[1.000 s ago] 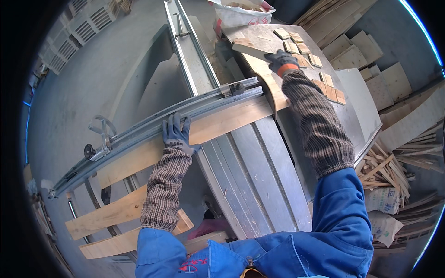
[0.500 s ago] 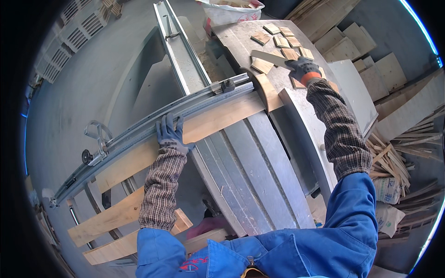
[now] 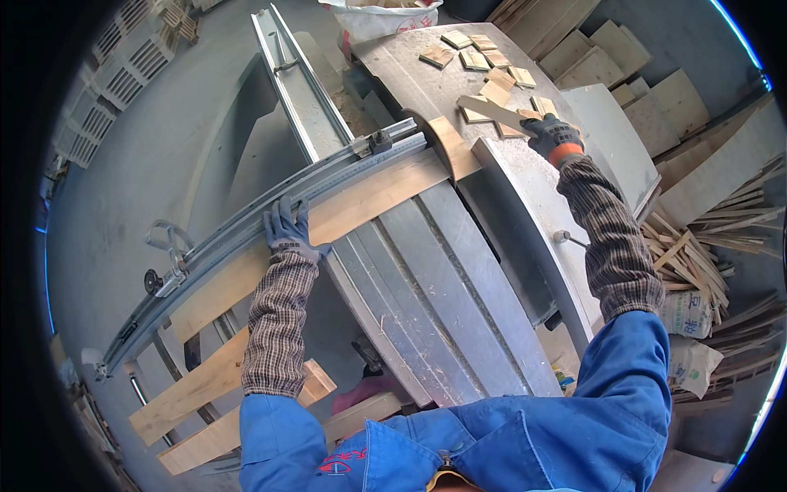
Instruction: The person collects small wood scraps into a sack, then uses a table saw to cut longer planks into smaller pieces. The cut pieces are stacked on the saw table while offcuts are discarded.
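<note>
My left hand (image 3: 287,231), in a grey-blue glove, grips a long pale wooden board (image 3: 377,199), thumb at its near edge and fingers over the top toward the metal fence (image 3: 344,182). The board's right end reaches a curved saw blade (image 3: 434,148); a short wood piece (image 3: 456,146) stands just beyond it. My right hand (image 3: 554,138), in a dark glove with an orange cuff, is closed on a thin flat wooden stick (image 3: 490,109). Its far end points left, over several small square wood pieces (image 3: 474,59) on the grey table (image 3: 410,53).
A grooved metal sliding table (image 3: 443,287) lies before me, with a raised metal rail (image 3: 525,205) to its right. Several loose boards (image 3: 197,385) rest at the lower left. Wood strips (image 3: 693,262) and plywood panels (image 3: 668,115) are stacked at right; a white sack (image 3: 381,20) stands behind.
My right hand has drawn the stick to the right and slightly nearer, over the small squares. The view has shifted a little; my left hand stays on the board.
</note>
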`<state>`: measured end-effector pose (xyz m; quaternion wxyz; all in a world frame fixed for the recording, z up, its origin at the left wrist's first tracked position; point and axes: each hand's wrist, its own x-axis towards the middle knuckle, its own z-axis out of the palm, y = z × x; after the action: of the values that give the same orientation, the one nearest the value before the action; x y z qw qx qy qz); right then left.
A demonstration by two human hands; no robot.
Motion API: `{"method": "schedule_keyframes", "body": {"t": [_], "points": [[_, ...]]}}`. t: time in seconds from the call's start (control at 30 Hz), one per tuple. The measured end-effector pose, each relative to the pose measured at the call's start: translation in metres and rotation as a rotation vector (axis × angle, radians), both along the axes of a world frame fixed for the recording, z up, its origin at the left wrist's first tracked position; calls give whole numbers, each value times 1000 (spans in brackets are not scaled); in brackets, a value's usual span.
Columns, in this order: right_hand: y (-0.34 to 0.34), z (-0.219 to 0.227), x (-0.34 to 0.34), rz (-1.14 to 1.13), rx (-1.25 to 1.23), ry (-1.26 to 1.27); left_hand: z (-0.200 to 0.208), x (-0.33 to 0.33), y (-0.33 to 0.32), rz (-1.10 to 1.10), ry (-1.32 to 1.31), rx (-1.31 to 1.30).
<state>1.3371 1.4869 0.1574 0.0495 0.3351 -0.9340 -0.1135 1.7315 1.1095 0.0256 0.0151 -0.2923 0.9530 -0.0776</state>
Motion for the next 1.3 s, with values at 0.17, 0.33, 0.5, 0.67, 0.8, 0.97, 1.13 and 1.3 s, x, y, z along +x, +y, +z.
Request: {"method": "schedule_keyframes", "body": {"t": [0.17,0.33,0.5,0.67,0.8,0.97,1.13,1.3], "points": [[43,15,73,69,-189,28,14,-1,4,79,-115,55],[96,35,169,58,-52,-24,7,-1,5,76,-120,73],[101,22,189,81,69,-76,14,-4,6,78,-156,76],[67,-8,155,-109,3,-207,20,-5,7,89,-156,93],[9,-14,134,-4,-29,-132,11,-2,4,87,-122,78],[-42,-34,68,-93,-127,-11,12,-5,5,75,-161,77],[-94,-6,44,107,-192,1,11,0,-3,72,-250,86],[-153,4,15,254,-95,-47,11,-1,-3,36,-196,91]]}}
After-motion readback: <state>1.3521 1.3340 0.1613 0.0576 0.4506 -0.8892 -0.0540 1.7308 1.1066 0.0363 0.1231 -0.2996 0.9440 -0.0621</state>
